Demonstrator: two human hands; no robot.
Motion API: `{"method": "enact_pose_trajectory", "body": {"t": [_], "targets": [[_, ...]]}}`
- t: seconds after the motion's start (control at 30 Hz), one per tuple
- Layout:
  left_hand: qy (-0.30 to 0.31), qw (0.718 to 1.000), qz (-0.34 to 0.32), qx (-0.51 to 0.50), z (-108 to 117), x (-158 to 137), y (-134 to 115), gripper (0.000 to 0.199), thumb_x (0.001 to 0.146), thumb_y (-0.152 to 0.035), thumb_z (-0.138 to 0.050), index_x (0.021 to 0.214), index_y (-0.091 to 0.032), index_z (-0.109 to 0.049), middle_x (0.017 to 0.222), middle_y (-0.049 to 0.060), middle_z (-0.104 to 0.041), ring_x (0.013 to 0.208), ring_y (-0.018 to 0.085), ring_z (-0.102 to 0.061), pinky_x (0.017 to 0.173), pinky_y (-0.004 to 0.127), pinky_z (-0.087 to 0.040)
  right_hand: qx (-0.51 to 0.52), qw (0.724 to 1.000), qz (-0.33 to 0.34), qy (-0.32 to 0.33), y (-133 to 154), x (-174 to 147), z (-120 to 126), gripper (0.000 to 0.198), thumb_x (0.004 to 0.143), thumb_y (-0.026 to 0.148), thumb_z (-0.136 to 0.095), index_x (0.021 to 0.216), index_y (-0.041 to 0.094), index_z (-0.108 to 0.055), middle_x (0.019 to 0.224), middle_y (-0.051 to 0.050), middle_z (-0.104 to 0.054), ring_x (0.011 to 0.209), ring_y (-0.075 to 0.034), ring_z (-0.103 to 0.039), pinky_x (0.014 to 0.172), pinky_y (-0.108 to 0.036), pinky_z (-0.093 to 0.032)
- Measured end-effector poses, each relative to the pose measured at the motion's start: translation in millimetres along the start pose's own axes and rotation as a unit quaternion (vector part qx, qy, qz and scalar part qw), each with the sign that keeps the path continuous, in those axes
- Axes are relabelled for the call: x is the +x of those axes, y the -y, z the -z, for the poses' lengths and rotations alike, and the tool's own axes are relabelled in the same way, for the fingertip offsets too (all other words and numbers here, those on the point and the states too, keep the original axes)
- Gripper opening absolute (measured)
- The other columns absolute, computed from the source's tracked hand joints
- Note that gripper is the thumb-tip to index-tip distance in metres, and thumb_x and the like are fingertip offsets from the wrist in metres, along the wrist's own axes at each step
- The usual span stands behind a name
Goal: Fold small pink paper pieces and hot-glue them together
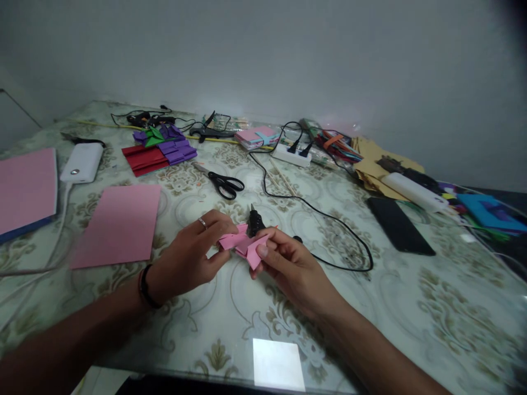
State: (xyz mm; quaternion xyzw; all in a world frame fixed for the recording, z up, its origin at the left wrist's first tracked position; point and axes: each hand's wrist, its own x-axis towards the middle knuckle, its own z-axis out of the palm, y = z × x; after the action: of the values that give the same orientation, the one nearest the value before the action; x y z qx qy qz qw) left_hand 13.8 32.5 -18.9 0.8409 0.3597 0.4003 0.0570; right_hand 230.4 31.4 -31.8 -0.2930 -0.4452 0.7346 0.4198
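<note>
Between my two hands is a small folded piece of pink paper (242,241), creased into flaps. The fingers of my left hand (197,255), which wears a ring, pinch its left side. My right hand (288,263) grips the right side, thumb on top and fingertips underneath. Just behind the paper, a black hot glue gun (256,220) lies with its nozzle pointing away from me; part of it is hidden by the paper and my right hand. Black-handled scissors (225,183) rest on the table farther back. A flat pink sheet (119,225) lies left of my left hand.
A white power bank (83,163) and a pink paper stack (27,184) lie at left. Folded red and purple papers (177,150) sit behind. A white power strip (292,156) feeds a black cord looping across the right. A black phone (399,226) lies farther right.
</note>
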Motion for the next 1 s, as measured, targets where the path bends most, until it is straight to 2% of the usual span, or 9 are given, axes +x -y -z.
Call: {"method": "enact_pose_trajectory", "body": {"t": [0.27,0.43,0.73,1.0], "targets": [[0.004,1.000,0.002,-0.018,0.6,0.0,-0.6,0.034,0.084,0.004,-0.060,0.111,-0.017,-0.061,0.104,0.006,-0.070,0.100,0.018,-0.071,0.091,0.028,-0.059,-0.094,0.994,0.034,-0.043,-1.5,-0.7,3.4,0.019,0.096,0.040,-0.074,0.097,0.022,-0.070,0.073,0.003,-0.069,0.069,-0.012,-0.063,0.071,-0.026,-0.050],[0.009,0.999,0.020,-0.038,2.0,-0.3,-1.6,0.038,0.085,0.000,-0.064,0.119,-0.018,-0.058,0.108,0.006,-0.073,0.099,0.019,-0.072,0.086,0.028,-0.060,-0.087,0.995,0.024,-0.050,-0.9,-0.4,2.4,0.022,0.095,0.043,-0.075,0.096,0.021,-0.069,0.073,0.003,-0.069,0.067,-0.012,-0.063,0.070,-0.026,-0.050],[-0.036,0.999,0.039,-0.002,-0.3,-0.1,2.4,0.035,0.084,0.002,-0.065,0.111,-0.020,-0.061,0.105,0.005,-0.072,0.104,0.019,-0.070,0.093,0.031,-0.058,-0.032,0.997,0.016,-0.063,2.3,0.0,0.1,0.023,0.091,0.042,-0.080,0.092,0.021,-0.071,0.071,0.003,-0.064,0.061,-0.011,-0.058,0.063,-0.025,-0.049],[-0.035,0.999,0.018,-0.009,-1.0,0.9,1.1,0.036,0.085,0.002,-0.063,0.112,-0.021,-0.058,0.103,0.004,-0.072,0.102,0.020,-0.071,0.090,0.031,-0.060,-0.016,0.996,0.022,-0.086,3.3,1.5,-0.6,0.021,0.089,0.038,-0.082,0.093,0.021,-0.071,0.070,0.004,-0.065,0.060,-0.011,-0.058,0.060,-0.024,-0.048]]}}
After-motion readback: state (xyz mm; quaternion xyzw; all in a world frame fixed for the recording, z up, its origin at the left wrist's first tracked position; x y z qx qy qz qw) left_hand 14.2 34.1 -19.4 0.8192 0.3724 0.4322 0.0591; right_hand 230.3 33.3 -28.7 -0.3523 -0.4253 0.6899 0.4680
